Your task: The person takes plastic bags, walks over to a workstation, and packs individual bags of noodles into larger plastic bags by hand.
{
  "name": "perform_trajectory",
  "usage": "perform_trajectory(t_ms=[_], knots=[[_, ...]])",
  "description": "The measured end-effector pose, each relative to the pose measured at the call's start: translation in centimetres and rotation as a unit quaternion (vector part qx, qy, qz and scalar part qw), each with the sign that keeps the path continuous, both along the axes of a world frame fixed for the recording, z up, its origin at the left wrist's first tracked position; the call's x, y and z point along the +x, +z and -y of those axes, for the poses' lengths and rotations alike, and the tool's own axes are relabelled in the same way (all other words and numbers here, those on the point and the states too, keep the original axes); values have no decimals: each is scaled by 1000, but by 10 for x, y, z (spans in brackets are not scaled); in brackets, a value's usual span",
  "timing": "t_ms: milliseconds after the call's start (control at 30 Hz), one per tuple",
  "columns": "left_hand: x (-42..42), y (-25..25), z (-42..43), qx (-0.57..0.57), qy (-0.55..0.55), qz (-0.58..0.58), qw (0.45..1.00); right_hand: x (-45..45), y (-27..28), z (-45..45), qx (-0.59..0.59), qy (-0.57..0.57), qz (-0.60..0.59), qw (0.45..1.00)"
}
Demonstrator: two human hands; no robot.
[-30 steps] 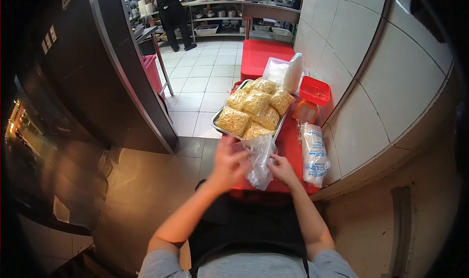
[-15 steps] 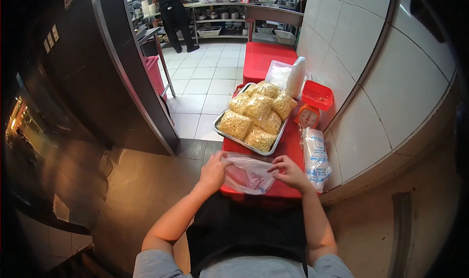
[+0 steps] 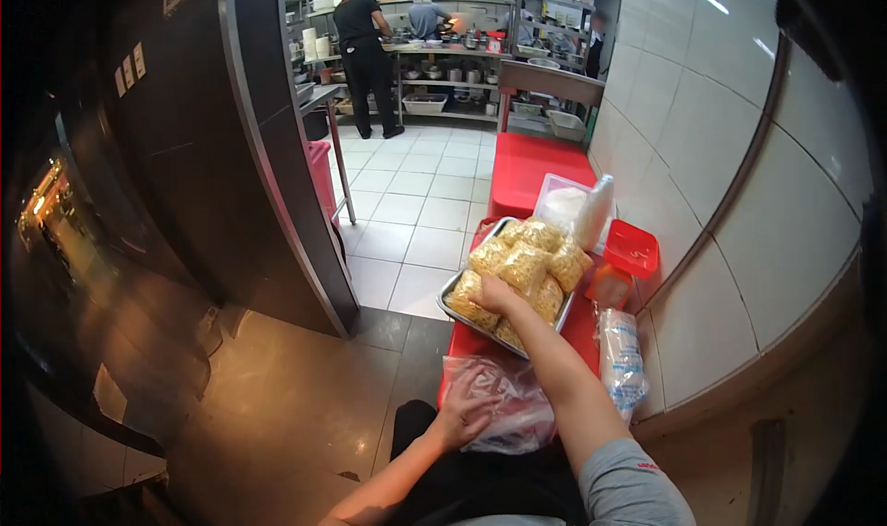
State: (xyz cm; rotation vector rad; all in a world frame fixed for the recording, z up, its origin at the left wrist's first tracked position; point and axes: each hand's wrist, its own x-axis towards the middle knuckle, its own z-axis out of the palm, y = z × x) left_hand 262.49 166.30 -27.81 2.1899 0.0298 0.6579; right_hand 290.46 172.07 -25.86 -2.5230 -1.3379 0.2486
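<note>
A metal tray (image 3: pixel 447 308) holds several clear bags of yellow noodles (image 3: pixel 522 265). My right hand (image 3: pixel 493 294) reaches over the tray, its fingers closed on the front-left bag of noodles (image 3: pixel 472 310); the fingertips are partly hidden. A thin clear plastic bag (image 3: pixel 514 406) lies spread at the near end of the red table (image 3: pixel 580 327). Over this bag's left side rests my left hand (image 3: pixel 465 413), fingers apart and gripping nothing.
Right of the tray stand an orange scale (image 3: pixel 610 287) with a red pan (image 3: pixel 633 249) and a pack of plastic bags (image 3: pixel 622 360). Behind it is a clear container (image 3: pixel 562 199). A tiled wall borders the right; a dark partition (image 3: pixel 277 193) the left. Two people work in the back kitchen.
My right hand has left the clear plastic bag and moved forward to a bag of noodles. My left hand has opened, and the plastic bag now lies flatter. The view has shifted.
</note>
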Motion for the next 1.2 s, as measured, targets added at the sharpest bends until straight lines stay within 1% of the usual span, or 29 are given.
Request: perform_trajectory(t_ms=[33,67,167,200,267,300,400,467,500,567,600,667,700,733,767,833,867,900,933,967,1000,1033,1067,1100,1133,1167,1200], knots=[[3,-2,-12,-46,2,36,998,-3,6,-5,-57,-31,-24,998],[2,13,-13,-199,23,50,979,1,8,-8,-96,-32,-14,995],[21,-7,-51,-119,111,37,986,9,11,-14,-183,-33,-32,982],[29,-8,-58,-123,124,32,984,7,7,-13,-137,-10,29,990],[55,-44,-75,-256,84,36,962,1,-9,-4,-43,35,151,987],[63,-44,-77,-321,63,39,944,0,-15,0,-2,31,91,995],[86,-43,-67,-481,101,36,870,1,-24,16,108,17,-77,991],[102,-50,-67,-439,91,77,891,1,-18,30,170,5,-173,970],[110,-53,-67,-416,86,98,900,-1,-15,37,201,16,-223,954],[125,-60,-61,-424,115,87,894,-4,-10,53,263,38,-322,909],[130,-60,-59,-428,128,82,891,-5,-4,58,270,37,-330,904],[123,-33,-56,-389,96,147,905,-11,5,72,284,33,-349,892],[117,-14,-53,-367,78,177,910,-17,13,79,306,46,-408,859],[115,0,-47,-415,82,225,877,-24,23,86,327,58,-465,821],[109,14,-44,-435,57,207,874,-32,30,92,346,69,-519,778],[95,36,-40,-475,8,170,863,-50,41,103,347,82,-507,784],[93,40,-37,-518,17,174,837,-56,43,108,347,88,-503,787],[90,40,-35,-535,-11,175,827,-60,39,113,370,99,-362,850],[86,39,-33,-551,-39,176,815,-63,36,118,383,107,-211,893],[83,39,-31,-569,-67,175,801,-67,33,125,385,110,-57,915],[78,44,-26,-570,-96,163,799,-73,30,136,404,108,-121,900],[75,47,-21,-549,-102,135,819,-79,32,148,397,106,-256,875],[73,48,-17,-529,-107,105,835,-83,35,162,383,100,-387,832],[71,51,-11,-508,-113,76,850,-88,40,178,366,92,-511,772],[67,59,0,-464,-115,26,878,-94,49,198,356,61,-560,746],[60,56,13,-352,-58,7,934,-96,40,216,395,34,-532,748],[55,52,27,-229,-2,-9,973,-99,32,235,432,11,-500,750]])
